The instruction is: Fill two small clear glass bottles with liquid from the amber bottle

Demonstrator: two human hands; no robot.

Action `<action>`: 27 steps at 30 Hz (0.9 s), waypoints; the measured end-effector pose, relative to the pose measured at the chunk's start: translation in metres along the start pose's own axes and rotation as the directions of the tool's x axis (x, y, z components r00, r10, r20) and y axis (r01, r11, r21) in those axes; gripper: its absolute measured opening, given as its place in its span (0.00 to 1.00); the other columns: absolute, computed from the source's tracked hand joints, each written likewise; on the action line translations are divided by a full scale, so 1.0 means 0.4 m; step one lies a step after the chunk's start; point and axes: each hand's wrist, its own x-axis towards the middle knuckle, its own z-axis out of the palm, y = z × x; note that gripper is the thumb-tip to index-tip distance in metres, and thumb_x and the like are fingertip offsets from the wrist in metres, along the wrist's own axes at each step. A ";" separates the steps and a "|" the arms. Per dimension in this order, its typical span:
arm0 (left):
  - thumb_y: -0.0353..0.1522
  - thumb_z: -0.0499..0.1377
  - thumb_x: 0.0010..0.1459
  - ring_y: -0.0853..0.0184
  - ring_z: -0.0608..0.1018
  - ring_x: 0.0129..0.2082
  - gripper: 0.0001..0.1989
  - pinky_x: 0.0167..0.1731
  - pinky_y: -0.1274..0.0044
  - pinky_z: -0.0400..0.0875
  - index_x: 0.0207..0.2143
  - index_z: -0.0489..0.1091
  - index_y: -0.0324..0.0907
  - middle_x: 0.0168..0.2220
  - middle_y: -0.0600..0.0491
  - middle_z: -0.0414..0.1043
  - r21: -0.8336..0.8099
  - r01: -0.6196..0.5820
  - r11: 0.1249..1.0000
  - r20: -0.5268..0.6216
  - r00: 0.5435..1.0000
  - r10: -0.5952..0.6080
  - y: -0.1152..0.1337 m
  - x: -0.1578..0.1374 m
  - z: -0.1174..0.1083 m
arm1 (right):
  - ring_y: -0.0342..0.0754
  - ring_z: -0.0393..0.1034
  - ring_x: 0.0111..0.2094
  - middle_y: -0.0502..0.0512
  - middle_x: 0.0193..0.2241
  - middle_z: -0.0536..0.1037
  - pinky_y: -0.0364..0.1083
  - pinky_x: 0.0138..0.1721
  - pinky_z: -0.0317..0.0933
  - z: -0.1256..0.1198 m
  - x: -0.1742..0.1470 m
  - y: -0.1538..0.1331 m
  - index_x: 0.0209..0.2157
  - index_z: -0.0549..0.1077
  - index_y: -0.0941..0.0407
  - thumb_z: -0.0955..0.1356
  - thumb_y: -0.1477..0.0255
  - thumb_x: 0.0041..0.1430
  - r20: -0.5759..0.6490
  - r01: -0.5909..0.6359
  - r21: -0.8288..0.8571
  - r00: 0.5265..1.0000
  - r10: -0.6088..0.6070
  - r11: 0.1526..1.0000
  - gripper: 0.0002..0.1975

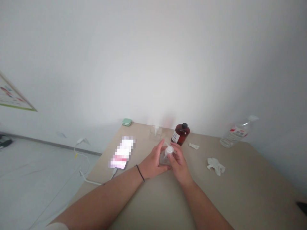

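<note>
Between my two hands is a small clear pump bottle (164, 159) with a white pump top, held close above the table or resting on it; I cannot tell which. My left hand (154, 161) wraps around the bottle's left side and base. The fingers of my right hand (179, 166) close on its white top from the right, thumb on the near side. Just behind my hands stands a dark brown bottle (182, 132) with a black cap and a white label. A clear container (155, 132) with a white part inside sits behind them to the left.
A phone (123, 153) with a white charging cable (92, 182) lies left on the table (153, 204). A small green case (127, 122) sits at the back left corner. Crumpled tissue (216, 166), a smaller tissue piece (194, 146) and a large clear water bottle (236, 134) are on the right.
</note>
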 end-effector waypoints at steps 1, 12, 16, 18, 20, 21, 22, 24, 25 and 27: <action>0.31 0.68 0.50 0.50 0.63 0.62 0.57 0.61 0.54 0.58 0.68 0.29 0.48 0.61 0.40 0.58 0.004 0.000 1.000 -0.002 1.000 0.000 0.000 0.001 0.000 | 0.57 0.58 0.59 0.58 0.56 0.64 0.59 0.56 0.61 -0.002 0.001 0.000 0.47 0.72 0.48 0.67 0.57 0.61 -0.015 0.023 -0.003 1.000 -0.023 1.000 0.15; 0.33 0.69 0.48 0.50 0.64 0.60 0.53 0.59 0.55 0.61 0.67 0.38 0.47 0.61 0.40 0.58 0.032 -0.002 0.999 -0.015 1.000 0.002 0.002 0.003 0.002 | 0.53 0.64 0.55 0.56 0.53 0.68 0.56 0.55 0.61 -0.017 0.002 -0.037 0.48 0.71 0.47 0.66 0.62 0.63 -0.090 0.114 0.048 0.990 -0.109 0.992 0.12; 0.34 0.69 0.48 0.49 0.64 0.60 0.51 0.59 0.54 0.60 0.67 0.41 0.47 0.60 0.40 0.58 0.057 -0.017 0.998 -0.016 1.000 0.018 0.002 0.004 0.001 | 0.54 0.65 0.55 0.56 0.52 0.70 0.57 0.56 0.60 -0.020 0.000 -0.046 0.50 0.70 0.47 0.65 0.60 0.63 -0.104 0.099 0.051 0.990 -0.093 0.994 0.15; 0.34 0.69 0.48 0.49 0.64 0.60 0.51 0.59 0.54 0.60 0.66 0.41 0.47 0.59 0.40 0.57 0.061 -0.015 0.998 -0.016 1.000 0.016 0.001 0.004 0.001 | 0.54 0.66 0.54 0.56 0.51 0.70 0.58 0.55 0.61 -0.022 0.001 -0.051 0.51 0.70 0.47 0.65 0.59 0.63 -0.111 0.094 0.055 0.990 -0.087 0.994 0.16; 0.34 0.69 0.48 0.49 0.64 0.60 0.50 0.59 0.54 0.61 0.66 0.42 0.46 0.60 0.40 0.56 0.059 -0.011 0.998 -0.015 1.000 0.012 0.000 0.003 0.000 | 0.54 0.66 0.54 0.56 0.51 0.71 0.57 0.55 0.61 -0.025 0.001 -0.056 0.50 0.71 0.48 0.65 0.58 0.63 -0.116 0.096 0.059 0.989 -0.089 0.994 0.16; 0.35 0.69 0.48 0.49 0.64 0.60 0.50 0.59 0.55 0.61 0.66 0.42 0.46 0.60 0.40 0.56 0.061 -0.012 0.998 -0.014 1.000 0.013 0.000 0.003 0.000 | 0.54 0.66 0.54 0.56 0.51 0.71 0.57 0.55 0.61 -0.027 0.001 -0.058 0.50 0.71 0.47 0.65 0.58 0.63 -0.116 0.096 0.061 0.989 -0.089 0.994 0.17; 0.35 0.69 0.48 0.50 0.64 0.60 0.50 0.59 0.55 0.61 0.66 0.42 0.46 0.60 0.40 0.56 0.064 -0.014 0.998 -0.014 1.000 0.015 -0.001 0.003 0.000 | 0.54 0.66 0.54 0.56 0.51 0.71 0.57 0.55 0.61 -0.027 0.001 -0.060 0.50 0.71 0.47 0.65 0.58 0.63 -0.115 0.092 0.062 0.990 -0.085 0.994 0.17; 0.35 0.69 0.48 0.50 0.64 0.60 0.50 0.59 0.54 0.60 0.66 0.42 0.47 0.60 0.41 0.56 0.070 -0.017 0.997 -0.016 1.000 0.018 -0.001 0.003 0.000 | 0.54 0.66 0.54 0.56 0.51 0.71 0.57 0.56 0.60 -0.028 -0.001 -0.062 0.51 0.71 0.47 0.65 0.57 0.63 -0.111 0.075 0.064 0.991 -0.068 0.995 0.17; 0.35 0.69 0.48 0.50 0.64 0.60 0.50 0.59 0.54 0.60 0.66 0.42 0.47 0.60 0.41 0.56 0.069 -0.018 0.997 -0.016 1.000 0.019 -0.001 0.003 0.000 | 0.54 0.66 0.53 0.56 0.51 0.72 0.57 0.55 0.60 -0.028 -0.001 -0.063 0.51 0.70 0.47 0.65 0.57 0.63 -0.111 0.068 0.065 0.992 -0.060 0.996 0.17; 0.34 0.69 0.48 0.50 0.64 0.61 0.49 0.60 0.54 0.59 0.66 0.42 0.47 0.61 0.41 0.56 0.061 -0.018 0.998 -0.016 1.000 0.019 -0.002 0.002 0.000 | 0.54 0.66 0.53 0.56 0.51 0.72 0.57 0.55 0.61 -0.027 -0.003 -0.062 0.51 0.70 0.47 0.65 0.57 0.62 -0.109 0.059 0.070 0.993 -0.052 0.996 0.18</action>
